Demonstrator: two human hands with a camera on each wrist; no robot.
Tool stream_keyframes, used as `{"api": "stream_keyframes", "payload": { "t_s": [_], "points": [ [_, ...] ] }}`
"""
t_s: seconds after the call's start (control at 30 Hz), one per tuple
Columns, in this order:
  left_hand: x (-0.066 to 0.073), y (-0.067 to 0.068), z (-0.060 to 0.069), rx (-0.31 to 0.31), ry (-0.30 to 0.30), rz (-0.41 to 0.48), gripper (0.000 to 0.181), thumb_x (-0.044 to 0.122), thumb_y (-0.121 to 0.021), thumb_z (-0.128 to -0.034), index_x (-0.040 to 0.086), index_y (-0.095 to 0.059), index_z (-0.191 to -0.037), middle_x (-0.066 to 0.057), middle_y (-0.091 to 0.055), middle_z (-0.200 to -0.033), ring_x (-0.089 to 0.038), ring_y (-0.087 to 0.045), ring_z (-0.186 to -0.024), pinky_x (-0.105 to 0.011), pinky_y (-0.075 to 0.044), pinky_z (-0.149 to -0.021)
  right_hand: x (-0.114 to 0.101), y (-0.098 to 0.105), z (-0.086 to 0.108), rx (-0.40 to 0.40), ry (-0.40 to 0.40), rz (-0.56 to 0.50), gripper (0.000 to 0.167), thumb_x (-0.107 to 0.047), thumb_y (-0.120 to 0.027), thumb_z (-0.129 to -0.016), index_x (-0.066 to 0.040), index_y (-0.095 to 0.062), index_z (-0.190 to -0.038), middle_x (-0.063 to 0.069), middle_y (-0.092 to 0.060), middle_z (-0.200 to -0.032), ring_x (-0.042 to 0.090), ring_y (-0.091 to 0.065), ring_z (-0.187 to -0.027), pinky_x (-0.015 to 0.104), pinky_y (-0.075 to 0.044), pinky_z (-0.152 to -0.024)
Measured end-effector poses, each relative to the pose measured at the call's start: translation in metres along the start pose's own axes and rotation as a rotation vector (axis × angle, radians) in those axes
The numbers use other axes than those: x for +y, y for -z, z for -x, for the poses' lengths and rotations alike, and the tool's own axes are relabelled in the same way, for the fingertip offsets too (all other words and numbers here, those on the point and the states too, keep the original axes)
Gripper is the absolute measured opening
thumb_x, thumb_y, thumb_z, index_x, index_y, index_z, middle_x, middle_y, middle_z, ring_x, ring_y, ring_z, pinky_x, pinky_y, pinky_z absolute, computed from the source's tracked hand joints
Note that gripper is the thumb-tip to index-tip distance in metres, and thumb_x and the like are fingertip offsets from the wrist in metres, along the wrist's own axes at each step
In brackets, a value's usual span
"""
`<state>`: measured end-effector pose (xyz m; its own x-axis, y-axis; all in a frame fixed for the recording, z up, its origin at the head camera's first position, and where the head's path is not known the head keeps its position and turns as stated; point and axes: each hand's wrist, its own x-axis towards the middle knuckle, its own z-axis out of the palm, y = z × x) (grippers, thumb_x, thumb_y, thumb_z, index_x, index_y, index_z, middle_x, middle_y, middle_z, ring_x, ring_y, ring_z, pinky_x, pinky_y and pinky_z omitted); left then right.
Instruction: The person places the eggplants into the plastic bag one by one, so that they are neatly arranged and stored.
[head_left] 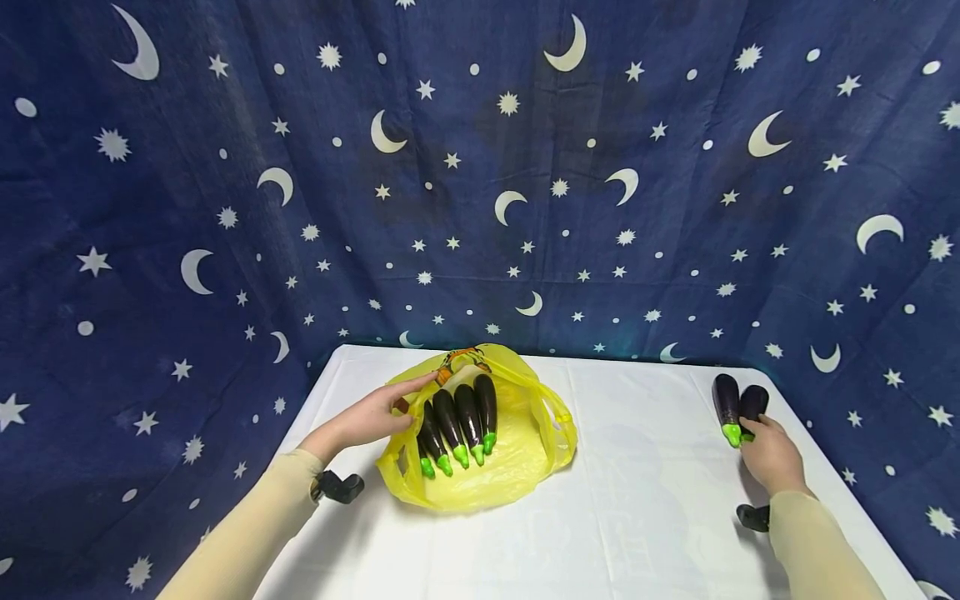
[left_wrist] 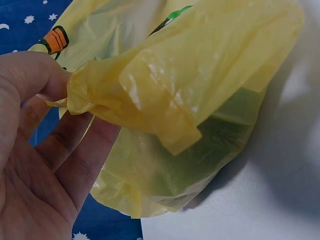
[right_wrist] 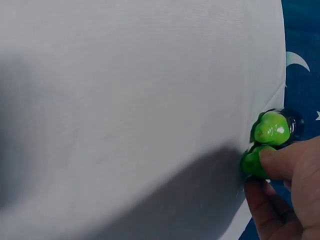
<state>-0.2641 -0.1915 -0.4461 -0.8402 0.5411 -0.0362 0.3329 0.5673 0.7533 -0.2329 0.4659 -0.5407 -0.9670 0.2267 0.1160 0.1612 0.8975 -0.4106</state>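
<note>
A yellow plastic bag (head_left: 517,483) lies with its mouth spread towards me, and several dark eggplants (head_left: 468,417) with green stem ends rest side by side in its left part. My left hand (head_left: 375,423) pinches the bag's left rim; in the left wrist view, thumb and fingers (left_wrist: 75,155) hold the crumpled plastic. At the table's far right, my right hand (head_left: 772,454) grips an eggplant (head_left: 753,400) by its green end, thumb on top in the right wrist view. Another eggplant (head_left: 726,404) lies just left of it, its green cap (right_wrist: 272,129) beside the gripped one.
A white-covered table (head_left: 637,483) carries everything, with a wide stretch of cloth between bag and right hand. Behind and at both sides hangs a dark blue curtain (head_left: 465,250) with moons and stars. The right-hand eggplants lie near the table's back right corner.
</note>
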Motion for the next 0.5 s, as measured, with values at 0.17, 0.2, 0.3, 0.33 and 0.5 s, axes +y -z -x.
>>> {"api": "stream_keyframes", "payload": {
  "t_s": [0.17,0.2,0.3,0.33,0.5],
  "points": [
    [0.000,0.000,-0.001,0.002,-0.005,-0.012,0.080,0.004,-0.060,-0.0928,0.037,-0.034,-0.161,-0.001,-0.037,-0.161,-0.023,-0.057,-0.118,-0.042,-0.048,-0.096,0.004,-0.003,0.005,0.049,0.017,-0.009,0.044,0.003,-0.052,-0.090,0.016,-0.054,-0.131,0.044,-0.039,-0.136,0.063,-0.038,-0.124,0.071,-0.033,-0.101],
    [0.000,0.001,0.000,0.004,-0.003,-0.013,0.080,0.004,-0.060,-0.0926,0.037,-0.034,-0.160,-0.001,-0.037,-0.161,-0.023,-0.057,-0.118,-0.042,-0.048,-0.096,0.004,-0.003,0.006,0.048,0.019,-0.016,0.043,0.003,-0.053,-0.089,0.016,-0.054,-0.130,0.044,-0.040,-0.135,0.063,-0.039,-0.124,0.071,-0.033,-0.100],
    [0.000,0.001,0.001,0.010,0.005,-0.011,0.080,0.004,-0.061,-0.0927,0.038,-0.034,-0.160,-0.001,-0.037,-0.162,-0.024,-0.055,-0.121,-0.045,-0.047,-0.099,0.006,0.001,0.010,0.014,0.018,-0.035,0.044,0.003,-0.055,-0.087,0.015,-0.053,-0.129,0.044,-0.040,-0.132,0.063,-0.039,-0.122,0.072,-0.033,-0.099],
    [0.000,0.001,0.001,0.011,0.007,-0.010,0.080,0.004,-0.061,-0.0927,0.038,-0.035,-0.160,-0.001,-0.037,-0.162,-0.024,-0.055,-0.121,-0.045,-0.047,-0.099,0.006,0.003,0.011,-0.005,0.016,-0.040,0.044,0.002,-0.055,-0.087,0.015,-0.053,-0.129,0.044,-0.039,-0.131,0.063,-0.039,-0.121,0.072,-0.034,-0.098],
    [0.001,0.002,0.002,0.012,0.009,0.004,0.079,0.004,-0.061,-0.0929,0.038,-0.035,-0.160,-0.001,-0.037,-0.161,-0.025,-0.055,-0.121,-0.048,-0.046,-0.100,0.010,0.015,0.013,-0.128,0.028,-0.062,0.045,0.000,-0.063,-0.085,0.015,-0.049,-0.125,0.045,-0.039,-0.123,0.062,-0.044,-0.111,0.072,-0.039,-0.088]
  ]
}}
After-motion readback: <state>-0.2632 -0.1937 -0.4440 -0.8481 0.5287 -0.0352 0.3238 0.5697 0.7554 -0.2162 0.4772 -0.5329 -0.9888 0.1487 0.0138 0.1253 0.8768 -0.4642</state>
